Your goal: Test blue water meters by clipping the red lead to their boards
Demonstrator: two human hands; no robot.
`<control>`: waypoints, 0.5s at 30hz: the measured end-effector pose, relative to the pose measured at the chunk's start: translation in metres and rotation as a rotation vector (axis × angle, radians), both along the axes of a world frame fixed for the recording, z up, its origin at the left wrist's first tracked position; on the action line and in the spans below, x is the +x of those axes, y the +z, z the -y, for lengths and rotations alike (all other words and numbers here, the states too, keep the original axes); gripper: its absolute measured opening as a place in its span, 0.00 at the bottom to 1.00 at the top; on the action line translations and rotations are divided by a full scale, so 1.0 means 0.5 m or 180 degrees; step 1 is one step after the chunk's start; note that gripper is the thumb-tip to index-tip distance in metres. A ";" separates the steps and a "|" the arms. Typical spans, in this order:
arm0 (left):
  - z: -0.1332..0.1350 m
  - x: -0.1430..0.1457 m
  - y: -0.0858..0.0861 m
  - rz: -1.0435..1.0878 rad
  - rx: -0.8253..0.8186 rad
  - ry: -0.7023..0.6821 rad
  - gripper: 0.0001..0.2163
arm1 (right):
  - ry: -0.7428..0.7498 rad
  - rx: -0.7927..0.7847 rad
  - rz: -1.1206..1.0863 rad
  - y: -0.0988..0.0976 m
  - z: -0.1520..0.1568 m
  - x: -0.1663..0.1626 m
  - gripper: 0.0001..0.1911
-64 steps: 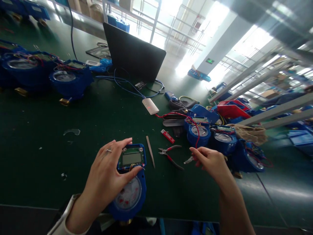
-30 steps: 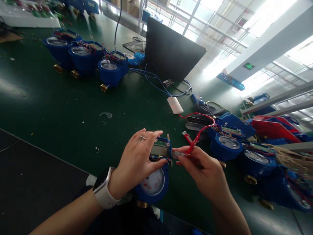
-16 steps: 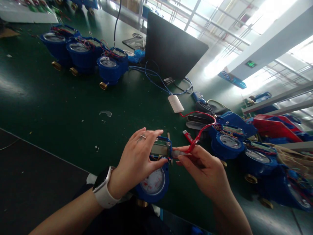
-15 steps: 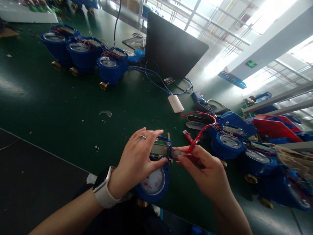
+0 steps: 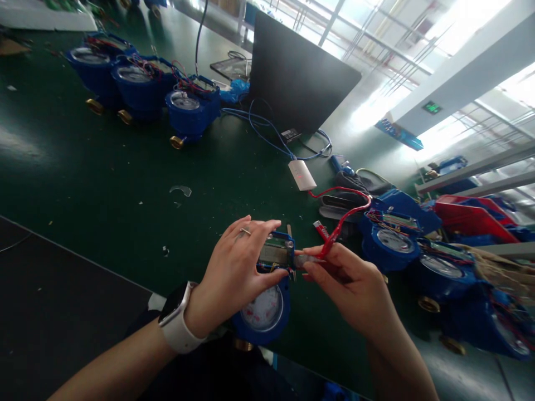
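Observation:
A blue water meter (image 5: 261,312) with a round dial and a brass fitting stands at the front edge of the green table. My left hand (image 5: 236,262) is wrapped over its upper housing, thumb and fingers on either side of the circuit board and display (image 5: 273,255). At the housing's right end, my right hand (image 5: 351,284) pinches a clear-ended connector (image 5: 307,259) on a red cable (image 5: 345,218). The connector's tip meets the housing's edge; whether it is plugged in I cannot tell. The cable runs back to a small white box (image 5: 301,175), where a red light shows.
A laptop (image 5: 298,75) stands at the back, with blue cable (image 5: 267,131) near it. More blue meters (image 5: 186,114) sit at the back left, others (image 5: 393,242) at the right. A red lighter-like object (image 5: 321,230) and a grey case (image 5: 334,207) lie beyond my right hand.
A red light now shows on the white box. Both hands keep their hold on the meter and connector; the view has shifted slightly.

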State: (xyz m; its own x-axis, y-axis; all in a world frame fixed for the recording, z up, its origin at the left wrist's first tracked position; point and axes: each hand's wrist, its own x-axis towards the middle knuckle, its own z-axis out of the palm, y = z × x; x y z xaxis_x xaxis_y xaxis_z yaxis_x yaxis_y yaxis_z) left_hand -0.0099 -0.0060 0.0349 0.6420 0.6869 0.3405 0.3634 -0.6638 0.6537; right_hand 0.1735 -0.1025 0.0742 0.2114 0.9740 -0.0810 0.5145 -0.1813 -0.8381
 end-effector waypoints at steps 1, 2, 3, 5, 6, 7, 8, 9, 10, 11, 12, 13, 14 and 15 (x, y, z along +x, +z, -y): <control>0.000 0.000 0.000 0.0004 -0.0011 0.0004 0.30 | 0.0022 -0.0015 -0.0019 0.000 -0.002 0.002 0.06; 0.000 0.000 -0.001 0.0010 -0.0015 0.0004 0.30 | 0.0026 -0.0029 -0.0044 0.001 -0.004 0.003 0.06; 0.001 0.000 -0.001 0.0014 -0.0016 -0.0001 0.30 | 0.0020 -0.0042 -0.0080 0.002 -0.006 0.004 0.06; 0.001 -0.001 -0.003 0.0008 -0.0030 -0.0013 0.30 | -0.0024 -0.0048 -0.0166 0.004 -0.010 0.005 0.06; 0.001 -0.001 -0.003 0.0006 -0.0038 -0.0012 0.29 | -0.0049 -0.0054 -0.0198 0.005 -0.011 0.005 0.06; 0.001 -0.002 -0.004 -0.0002 -0.0052 -0.0011 0.29 | -0.0063 -0.0063 -0.0209 0.007 -0.011 0.004 0.06; 0.001 -0.002 -0.004 -0.0006 -0.0064 -0.0005 0.29 | -0.0072 -0.0067 -0.0191 0.008 -0.011 0.002 0.06; 0.001 -0.003 -0.004 -0.0007 -0.0064 0.0002 0.29 | -0.0064 -0.0073 -0.0147 0.010 -0.011 -0.001 0.06; 0.001 -0.003 -0.004 -0.0006 -0.0056 0.0010 0.29 | -0.0056 -0.0071 -0.0083 0.012 -0.010 -0.003 0.06; 0.001 -0.004 -0.004 0.0001 -0.0043 0.0017 0.29 | -0.0049 -0.0064 -0.0017 0.013 -0.009 -0.006 0.05; 0.001 -0.004 -0.004 0.0009 -0.0032 0.0023 0.29 | -0.0050 -0.0050 0.0036 0.015 -0.008 -0.008 0.05; 0.001 -0.004 -0.003 0.0015 -0.0029 0.0025 0.29 | -0.0047 -0.0031 0.0076 0.016 -0.008 -0.009 0.05; 0.001 -0.004 -0.003 0.0022 -0.0034 0.0028 0.29 | -0.0036 -0.0023 0.0101 0.017 -0.008 -0.010 0.05; 0.002 -0.004 -0.003 0.0017 -0.0052 0.0031 0.28 | -0.0006 -0.0031 0.0107 0.018 -0.010 -0.009 0.05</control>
State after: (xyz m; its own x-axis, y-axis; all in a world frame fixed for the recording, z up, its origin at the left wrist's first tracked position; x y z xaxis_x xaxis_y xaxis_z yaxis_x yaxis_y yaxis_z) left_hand -0.0118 -0.0069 0.0334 0.6334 0.6987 0.3327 0.3664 -0.6495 0.6663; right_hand 0.1689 -0.0977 0.0833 0.2159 0.9729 -0.0832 0.5421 -0.1903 -0.8185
